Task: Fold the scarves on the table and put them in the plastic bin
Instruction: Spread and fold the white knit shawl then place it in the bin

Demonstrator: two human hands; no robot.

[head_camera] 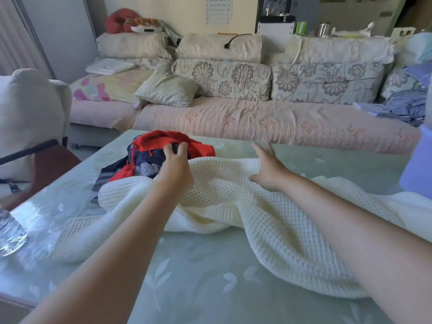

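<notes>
Head view: left hand (176, 160) apparently pinches the red knitted scarf (163, 139) near the pale green floral table (210, 277)'s far edge, while the right hand (268, 168), fingers spread, rests on the soft, limp cream waffle-knit scarf (233, 197), best gripped at corners.

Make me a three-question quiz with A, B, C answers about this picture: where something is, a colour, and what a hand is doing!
1. Where is the red and dark scarf pile?
A. on the sofa
B. on the table
C. on the floor

2. What colour is the big knitted scarf?
A. cream
B. green
C. black

3. How is the right hand?
A. making a fist
B. holding a bottle
C. open, fingers spread

Answers:
1 B: the pile lies at the table's far side, where the left hand grips it.
2 A: its waffle knit is cream all over.
3 C: its fingers are straight and hold nothing.
</notes>
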